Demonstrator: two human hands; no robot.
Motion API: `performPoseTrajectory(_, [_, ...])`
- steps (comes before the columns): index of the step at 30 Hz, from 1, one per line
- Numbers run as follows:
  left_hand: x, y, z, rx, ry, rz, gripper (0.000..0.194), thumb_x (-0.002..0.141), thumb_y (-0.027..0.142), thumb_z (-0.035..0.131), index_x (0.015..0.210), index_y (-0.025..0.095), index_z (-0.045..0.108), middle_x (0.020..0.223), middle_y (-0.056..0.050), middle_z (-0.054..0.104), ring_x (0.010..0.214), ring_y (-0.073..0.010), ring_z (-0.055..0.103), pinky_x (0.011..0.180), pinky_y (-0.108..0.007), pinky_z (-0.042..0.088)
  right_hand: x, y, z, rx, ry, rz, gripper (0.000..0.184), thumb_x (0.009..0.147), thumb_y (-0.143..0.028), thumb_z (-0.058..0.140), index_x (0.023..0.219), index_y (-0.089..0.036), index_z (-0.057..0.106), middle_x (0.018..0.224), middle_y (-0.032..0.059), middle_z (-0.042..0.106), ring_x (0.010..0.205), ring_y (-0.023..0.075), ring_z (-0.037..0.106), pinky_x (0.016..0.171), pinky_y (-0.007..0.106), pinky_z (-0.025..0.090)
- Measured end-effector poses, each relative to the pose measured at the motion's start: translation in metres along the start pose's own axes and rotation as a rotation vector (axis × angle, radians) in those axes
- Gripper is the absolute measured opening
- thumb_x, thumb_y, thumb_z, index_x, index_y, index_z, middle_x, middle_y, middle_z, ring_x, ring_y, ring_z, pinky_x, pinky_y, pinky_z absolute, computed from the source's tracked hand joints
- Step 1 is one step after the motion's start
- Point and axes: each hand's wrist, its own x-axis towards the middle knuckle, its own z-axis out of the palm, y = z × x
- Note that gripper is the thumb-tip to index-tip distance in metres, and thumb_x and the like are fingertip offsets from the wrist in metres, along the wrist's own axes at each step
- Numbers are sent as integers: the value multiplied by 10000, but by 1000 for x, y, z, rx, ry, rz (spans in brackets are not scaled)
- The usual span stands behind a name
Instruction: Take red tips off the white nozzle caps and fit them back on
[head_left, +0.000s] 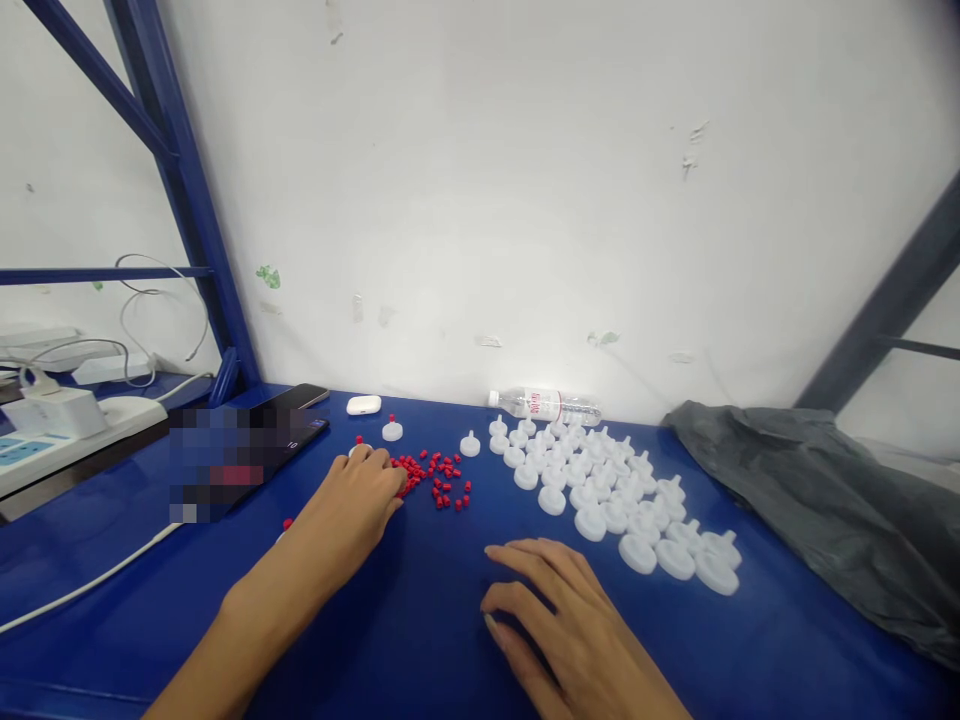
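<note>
On the blue table [420, 620], my left hand [358, 500] reaches to the left edge of a scatter of small red caps [435, 478]. Its fingers are curled together over the caps, and what they hold is hidden. My right hand [559, 610] lies flat on the table with its fingers stretched out, holding nothing. To the right of it spread several white round plastic parts with short stems [615, 490]. One white part with a red cap on top [391, 430] stands behind the red caps. Another white part [470, 445] sits alone nearby.
A phone [247, 445] lies at the left, with a white earbud case [364, 405] behind it. A clear water bottle [547, 405] lies against the wall. A grey plastic bag [817, 490] covers the right side. A power strip, charger and cables [60, 420] sit far left.
</note>
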Motion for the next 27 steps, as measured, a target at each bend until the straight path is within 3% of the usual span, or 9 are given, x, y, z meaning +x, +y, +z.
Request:
performPoseTrajectory(4, [1,0,0,7,-13,0,220,957,116,540,1034,155,742,1116,-172,716,1125,-378,617,906,-490,482,-3,0,5,-19,-31,-7,166,1030,-251,510,1087,-283,663,1296,5,719,1196,248,673,1023,451,582])
performPoseTrajectory(9, [0,0,3,-13,-7,2,201,936,102,536,975,156,725,1100,-170,718,1137,-382,616,904,-483,485,11,-3,7,-111,23,-77,109,1021,-312,583,1075,-283,674,1246,3,736,1184,226,659,1108,450,489])
performPoseTrajectory(12, [-1,0,4,-9,2,12,193,929,106,538,972,156,719,1106,-175,720,1141,-392,615,903,-493,482,38,0,-4,-191,-124,-110,161,988,-391,650,1078,-260,678,1243,56,728,1216,267,634,1116,502,462])
performPoseTrajectory(14, [-2,0,3,3,19,31,190,930,114,537,965,158,718,1111,-177,722,1133,-393,620,910,-501,479,60,8,-11,-246,-240,-107,193,1021,-400,593,1073,-237,682,1188,85,730,1216,294,627,1104,551,453])
performPoseTrajectory(17, [-4,1,-2,4,83,70,207,955,141,506,960,161,712,1086,-169,734,1098,-385,639,907,-512,476,92,30,-6,-338,-332,-78,317,1076,-432,471,1161,-215,685,1240,119,710,1232,311,620,1096,569,440])
performPoseTrajectory(19, [-5,1,-7,-13,150,77,243,973,145,462,964,162,704,1043,-155,747,1061,-368,658,892,-504,477,108,47,7,-376,-336,-38,406,1100,-441,393,1354,-216,615,1338,152,669,1284,308,598,1109,564,419])
performPoseTrajectory(21, [-7,2,-12,-48,213,50,263,979,144,437,942,171,696,978,-134,760,983,-341,681,860,-480,479,121,60,25,-384,-387,-5,453,1113,-437,343,1425,-199,570,1353,167,663,1301,304,596,1110,549,409])
performPoseTrajectory(24, [-9,1,-17,-185,295,-21,236,965,166,459,884,206,677,907,-91,767,857,-294,698,786,-427,481,134,71,43,-355,-459,-1,442,1120,-399,326,1314,-155,639,1219,151,733,1215,298,654,1098,514,405])
performPoseTrajectory(27, [-10,0,-20,-440,398,-32,180,939,209,516,851,240,670,880,-40,772,833,-252,705,730,-369,490,142,72,39,-330,-466,-10,389,1115,-340,353,1197,-145,680,1082,126,775,1053,263,721,1021,432,452])
